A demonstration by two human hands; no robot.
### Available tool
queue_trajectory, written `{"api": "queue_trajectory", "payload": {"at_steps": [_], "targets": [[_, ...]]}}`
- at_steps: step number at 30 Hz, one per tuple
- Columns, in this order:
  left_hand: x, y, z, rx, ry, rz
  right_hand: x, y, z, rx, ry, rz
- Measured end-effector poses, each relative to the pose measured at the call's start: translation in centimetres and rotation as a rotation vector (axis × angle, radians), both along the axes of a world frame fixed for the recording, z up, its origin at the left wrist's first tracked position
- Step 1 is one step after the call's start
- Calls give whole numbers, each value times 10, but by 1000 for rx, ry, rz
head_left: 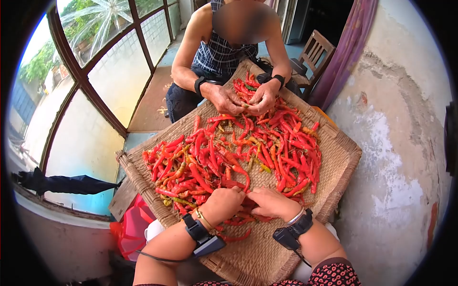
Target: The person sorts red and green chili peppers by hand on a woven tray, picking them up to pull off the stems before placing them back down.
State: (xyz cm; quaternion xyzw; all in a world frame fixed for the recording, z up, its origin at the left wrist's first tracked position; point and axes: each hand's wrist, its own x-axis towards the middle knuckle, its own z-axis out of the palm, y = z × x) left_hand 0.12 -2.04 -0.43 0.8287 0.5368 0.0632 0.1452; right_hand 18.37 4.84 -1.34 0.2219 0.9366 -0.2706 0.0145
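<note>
A woven tray (329, 190) with a raised rim carries piles of red chili peppers (296, 152), a few of them yellow or greenish. Over its near side, my left hand (222, 205) and my right hand (273, 202) meet with fingertips almost touching. Both are closed in a pinch. A curved red chili pepper (247, 180) runs down to the point where the fingertips come together; its lower end is hidden there. More peppers lie beneath and between my hands. Each of my wrists wears a strapped black device.
Across the tray sits another person (226, 52), whose two hands (243, 101) pinch something small above the peppers. A wooden chair (312, 55) stands behind. Framed windows (107, 76) line the left, a folded dark umbrella (76, 184) there; a worn wall (391, 124) bounds the right.
</note>
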Motion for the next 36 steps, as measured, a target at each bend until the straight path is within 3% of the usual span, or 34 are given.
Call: {"api": "queue_trajectory", "payload": {"at_steps": [10, 13, 18, 21, 24, 27, 30, 36], "targets": [[4, 0, -3, 12, 8, -7, -6, -11, -10, -12, -107, -93], [-1, 3, 4, -42, -80, 13, -7, -9, 1, -78, -33, -149], [-9, 7, 6, -42, -430, 25, -8, -8, 7, -177, 317, -223], [-11, 7, 8, -116, -494, -25, -9, -8, 12, -143, 391, -154], [-12, 7, 9, -117, -515, -37, -5, -1, 2, -225, 208, -96], [-13, 7, 13, -148, -527, 44, -3, -2, 7, -119, 231, -89], [-15, 6, 11, -87, -472, 77, 0, 6, 8, -207, 51, -84], [-12, 3, 5, -204, -93, -27, 5, 10, 18, -441, 169, -256]]}}
